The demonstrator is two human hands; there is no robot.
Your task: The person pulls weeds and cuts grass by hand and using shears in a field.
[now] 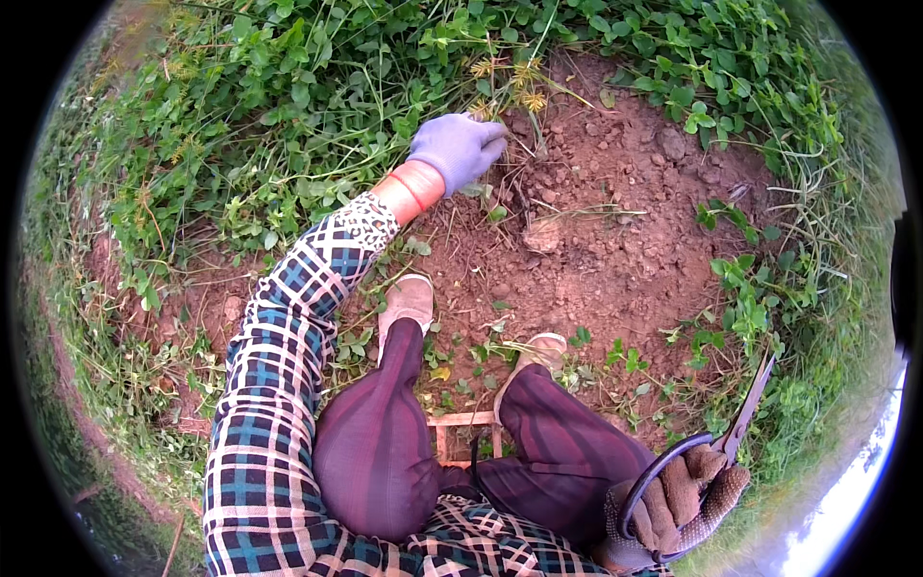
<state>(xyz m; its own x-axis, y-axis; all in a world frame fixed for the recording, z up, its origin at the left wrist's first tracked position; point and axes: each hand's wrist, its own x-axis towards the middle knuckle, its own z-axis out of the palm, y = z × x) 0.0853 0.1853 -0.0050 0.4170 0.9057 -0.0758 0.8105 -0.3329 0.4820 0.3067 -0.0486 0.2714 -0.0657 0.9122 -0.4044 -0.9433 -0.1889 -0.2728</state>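
Observation:
My left hand [460, 150], in a pale purple knit glove, reaches forward to the edge of the leafy plants, with its fingers closed at the stems of a weed with spiky yellow flower heads [530, 86]. Whether the stems are between the fingers is hard to see. At the lower right, my right hand [674, 505] wears a brown and grey dotted glove and grips scissors [746, 415] by their large dark handles. The blades point up and away from me, nearly together.
Reddish bare soil [613, 252] with clods lies before my feet. Dense green leafy plants [303, 94] border it at the front and left, and more grow at the right. A low stool frame [461, 420] shows between my legs. My shoes [407, 303] rest on the soil.

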